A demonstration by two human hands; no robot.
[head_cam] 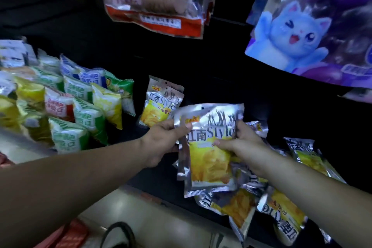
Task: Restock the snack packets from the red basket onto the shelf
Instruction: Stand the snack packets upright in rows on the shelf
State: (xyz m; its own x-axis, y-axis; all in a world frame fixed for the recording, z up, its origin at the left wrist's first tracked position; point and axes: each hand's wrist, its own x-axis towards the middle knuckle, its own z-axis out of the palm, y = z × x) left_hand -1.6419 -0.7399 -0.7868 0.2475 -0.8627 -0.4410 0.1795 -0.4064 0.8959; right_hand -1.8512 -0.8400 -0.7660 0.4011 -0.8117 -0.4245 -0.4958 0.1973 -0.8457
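Note:
Both hands hold a silver and yellow chip packet [209, 153] upright over the dark shelf [201, 78]. My left hand [163, 143] grips its left edge, thumb on the front. My right hand [239, 145] pinches its right side, with more silver packets bunched under that hand. One matching packet [161, 104] stands at the back of the shelf. Several like packets [281, 213] lie loose at the shelf's front right. The red basket [68, 235] shows at the bottom left with a black handle [118, 233].
Rows of green, yellow and red snack bags [76, 104] fill the shelf's left side. A biscuit bag [155, 0] hangs above the middle. A purple bag with a blue cat [314, 26] hangs at the upper right. Pale floor [161, 225] lies below.

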